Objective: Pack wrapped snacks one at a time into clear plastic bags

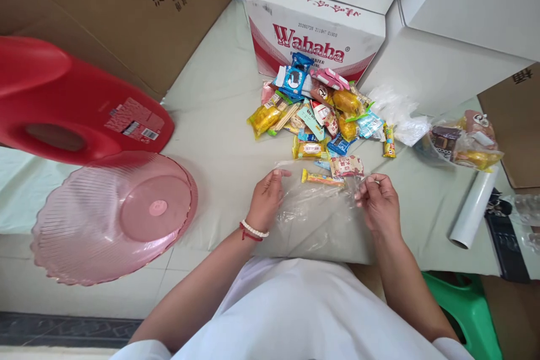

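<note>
A clear plastic bag (314, 208) is stretched between my two hands at the table's near side. My left hand (266, 197), with a white bracelet and red cord at the wrist, pinches the bag's left edge. The bag's right edge is gripped in the closed fingers of my right hand (379, 202). Just beyond the bag lie a yellow snack stick (323, 178) and a cream-and-red snack packet (346, 166). Behind them, a heap of wrapped snacks (312, 115) in blue, yellow and pink rests against a Wahaha carton (316, 34).
Left are a pink ribbed plastic bowl (105, 219) and a big red jug (80, 101). On the right sit a filled snack bag (459, 143), crumpled clear bags (394, 112), a white roll (473, 211) and a black phone-like object (506, 242). A green stool (468, 306) stands below.
</note>
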A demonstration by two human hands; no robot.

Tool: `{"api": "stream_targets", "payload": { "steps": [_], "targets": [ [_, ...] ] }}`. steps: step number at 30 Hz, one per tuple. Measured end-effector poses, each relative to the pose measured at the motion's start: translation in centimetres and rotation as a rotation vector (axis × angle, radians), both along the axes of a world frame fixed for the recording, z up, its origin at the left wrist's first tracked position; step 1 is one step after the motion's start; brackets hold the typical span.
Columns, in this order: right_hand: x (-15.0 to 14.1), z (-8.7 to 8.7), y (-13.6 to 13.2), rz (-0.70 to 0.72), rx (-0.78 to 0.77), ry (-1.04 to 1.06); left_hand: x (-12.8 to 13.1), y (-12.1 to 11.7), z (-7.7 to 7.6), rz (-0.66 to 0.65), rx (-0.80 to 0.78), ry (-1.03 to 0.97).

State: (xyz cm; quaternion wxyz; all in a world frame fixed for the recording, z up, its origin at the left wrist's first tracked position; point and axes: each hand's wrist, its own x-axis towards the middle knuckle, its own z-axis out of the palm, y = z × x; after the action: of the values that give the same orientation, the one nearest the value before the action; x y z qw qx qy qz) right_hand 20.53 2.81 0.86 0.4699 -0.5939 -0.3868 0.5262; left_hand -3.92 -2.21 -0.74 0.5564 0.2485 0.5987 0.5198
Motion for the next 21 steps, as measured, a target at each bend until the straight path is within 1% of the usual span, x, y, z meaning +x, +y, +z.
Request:
{"api": "stream_targets", "payload": {
  "steps": [3,5,6,7,9,10,11,12,13,14,15,16,17,18,21],
  "targets": [
    [1.7,-0.5,0.4,0.027,-0.015,-0.116,-2.1,0.5,-0.4,-0.060,-0.057,0.089],
    [2.4,-1.0,0.3,0.066,-0.005,-0.193,-3.4,0.7,-0.4,-0.027,-0.076,0.232],
    [2.6,-1.3,0.2,0.081,0.003,-0.227,-3.8,0.7,-0.2,0.015,-0.063,0.346],
    [2.7,-1.5,0.0,0.091,0.009,-0.254,-3.9,0.6,0.2,0.072,-0.031,0.486],
    [2.4,-2.0,-0.4,0.095,0.014,-0.288,-3.5,-0.1,1.4,0.199,0.087,0.793],
    [2.2,-2.1,-0.5,0.093,0.015,-0.294,-2.9,-0.5,2.0,0.229,0.164,0.934],
    [1.9,-2.2,-0.7,0.092,0.015,-0.295,-2.2,-1.0,2.6,0.208,0.254,1.050],
    [1.7,-2.2,-0.8,0.090,0.017,-0.295,-1.4,-1.6,3.0,0.113,0.351,1.130],
    [1.5,-2.2,-0.8,0.094,0.021,-0.298,-0.6,-2.0,3.2,-0.040,0.443,1.183],
    [1.4,-2.1,-0.8,0.099,0.030,-0.306,0.0,-2.4,3.1,-0.215,0.510,1.219],
    [1.5,-2.0,-0.7,0.107,0.039,-0.320,0.5,-2.8,2.7,-0.383,0.542,1.247],
    [1.7,-1.9,-0.6,0.116,0.044,-0.338,0.8,-3.0,2.0,-0.516,0.539,1.276],
    [2.0,-1.7,-0.4,0.122,0.044,-0.357,0.9,-3.2,1.2,-0.609,0.510,1.309],
    [2.5,-1.6,-0.3,0.126,0.039,-0.376,0.8,-3.2,0.4,-0.673,0.468,1.344],
    [4.3,-1.6,-0.1,0.118,-0.014,-0.398,-0.2,-3.4,-1.7,-0.815,0.399,1.413]
  ]
}}
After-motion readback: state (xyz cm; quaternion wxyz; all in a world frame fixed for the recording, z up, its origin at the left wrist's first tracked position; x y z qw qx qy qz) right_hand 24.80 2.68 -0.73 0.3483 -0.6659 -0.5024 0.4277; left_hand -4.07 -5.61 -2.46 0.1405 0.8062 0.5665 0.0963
